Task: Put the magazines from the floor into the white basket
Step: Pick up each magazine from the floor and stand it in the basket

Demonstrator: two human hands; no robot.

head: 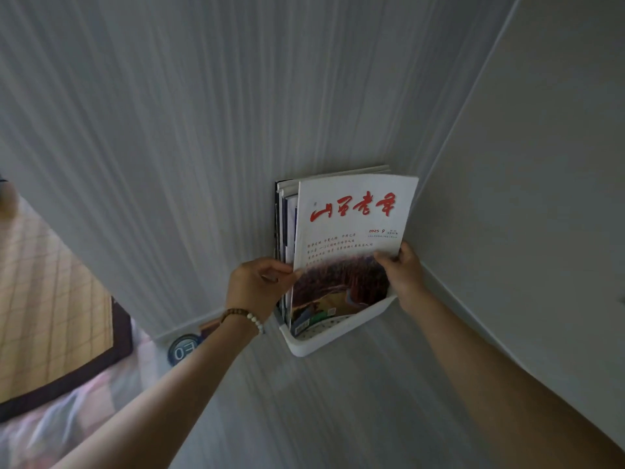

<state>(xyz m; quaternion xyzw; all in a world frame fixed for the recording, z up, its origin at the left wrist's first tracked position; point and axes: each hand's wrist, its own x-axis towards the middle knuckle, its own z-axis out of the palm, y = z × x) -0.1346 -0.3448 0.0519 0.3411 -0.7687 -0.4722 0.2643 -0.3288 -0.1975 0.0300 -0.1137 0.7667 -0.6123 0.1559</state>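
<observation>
A white basket sits on the floor in the corner where two walls meet. Several magazines stand upright in it. The front magazine has a white cover with red calligraphy and a dark landscape picture; its lower end is inside the basket. My left hand, with a bead bracelet on the wrist, pinches this magazine's left edge. Gripping its right edge is my right hand, thumb on the cover.
Grey striped wall rises behind the basket and a plain pale wall stands to the right. A woven mat with dark border lies at left. A blue round object rests by the skirting. Grey floor lies in front.
</observation>
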